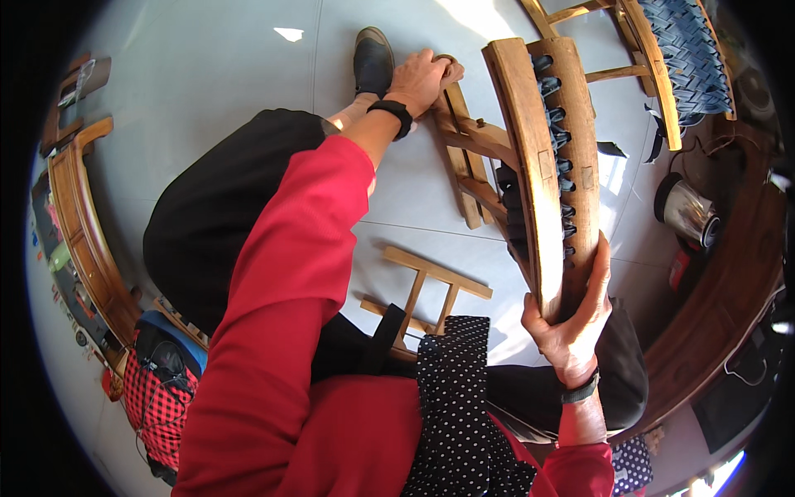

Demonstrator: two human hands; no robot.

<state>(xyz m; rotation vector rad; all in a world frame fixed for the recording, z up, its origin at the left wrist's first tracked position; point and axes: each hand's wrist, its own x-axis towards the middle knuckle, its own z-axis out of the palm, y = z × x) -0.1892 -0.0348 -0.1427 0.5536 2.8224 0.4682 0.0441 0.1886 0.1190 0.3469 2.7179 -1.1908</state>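
A folding wooden stool, its two seat rails (544,166) pressed close side by side, stands tilted in front of me. Dark blue strap loops pass through the gap between the rails. My right hand (573,327) wraps round the near end of both rails, thumb on one side and fingers on the other. Farther off, beside my shoe, my left hand (420,81) is closed round the end of a wooden leg bar (451,70) of the stool. The crossed legs (470,145) reach left from the rails, and part of the dark woven seat shows below them.
Another wooden stool with a blue woven seat (683,54) stands at the far right. A small wooden frame (431,277) lies between my legs. A metal kettle-like pot (689,211) sits by the brown curved furniture at right. At left are a wooden bench (83,224) and a red-checked bag (157,402).
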